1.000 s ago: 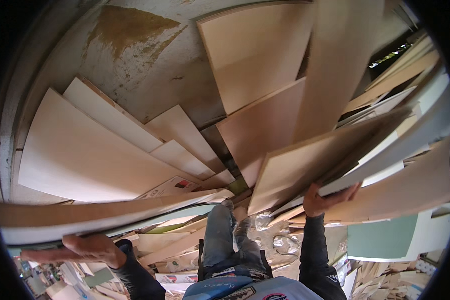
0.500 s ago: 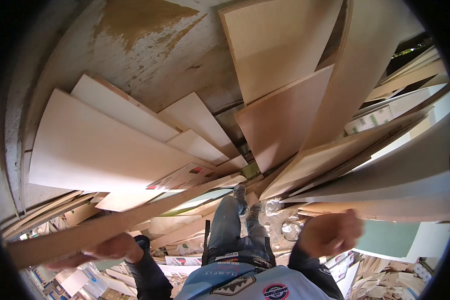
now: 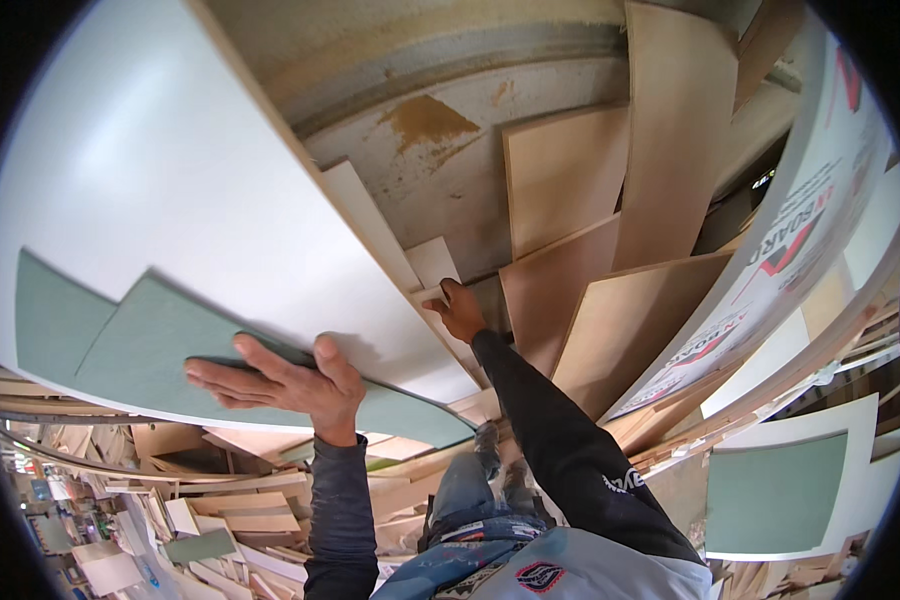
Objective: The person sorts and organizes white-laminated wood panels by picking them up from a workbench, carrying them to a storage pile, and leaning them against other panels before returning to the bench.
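A large white panel (image 3: 220,170) leans across the left side, its brown edge running toward my feet. Green sheet pieces (image 3: 170,340) lie against its lower part, overlapping one another. On this green surface my left hand (image 3: 290,385) lies flat, with the fingers stretched out. My right hand (image 3: 460,312) reaches forward to the panel's far edge, beside a small pale board (image 3: 433,262). Its fingers are bent but apart, and one appears to touch the edge. Whether it bears any of the panel's weight cannot be seen.
Several brown wooden boards (image 3: 570,180) lean against the stained wall ahead. A white board with printing (image 3: 770,250) curves up at the right. Behind it lies a white-bordered green panel (image 3: 775,490). Offcuts (image 3: 240,510) are heaped at lower left, close to my feet.
The white panel with green sheets now covers the left, where pale boards and a long wooden strip showed. My left hand has come onto it; my right hand has moved forward and left.
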Demonstrator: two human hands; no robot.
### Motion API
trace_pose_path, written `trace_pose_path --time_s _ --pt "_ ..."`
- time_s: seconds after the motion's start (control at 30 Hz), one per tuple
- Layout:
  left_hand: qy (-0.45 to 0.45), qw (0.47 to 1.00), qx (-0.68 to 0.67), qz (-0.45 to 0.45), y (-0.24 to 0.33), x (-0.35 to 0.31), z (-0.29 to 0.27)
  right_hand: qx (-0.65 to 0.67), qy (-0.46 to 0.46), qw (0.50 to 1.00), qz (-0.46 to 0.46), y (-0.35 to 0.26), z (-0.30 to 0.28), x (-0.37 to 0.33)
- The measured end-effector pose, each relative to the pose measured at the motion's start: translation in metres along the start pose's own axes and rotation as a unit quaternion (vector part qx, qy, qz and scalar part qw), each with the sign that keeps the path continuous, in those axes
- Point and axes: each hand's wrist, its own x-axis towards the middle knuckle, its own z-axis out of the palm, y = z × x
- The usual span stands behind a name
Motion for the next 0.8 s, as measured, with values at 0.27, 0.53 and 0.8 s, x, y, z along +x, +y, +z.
trace_pose_path --time_s 0.27,0.53,0.8 --pt "-0.015 0.999 -0.033 -0.022 0.003 -0.003 -0.005 0.326 0.294 0.886 -0.150 -0.154 -0.184 0.057" --pt "-0.010 0.999 -0.035 -0.012 0.010 0.003 -0.018 0.278 0.446 0.820 -0.227 -0.297 -0.370 0.047" --pt "-0.024 0.998 -0.047 -0.018 0.005 0.004 -0.023 0.250 0.432 0.840 -0.211 -0.396 -0.439 0.030"
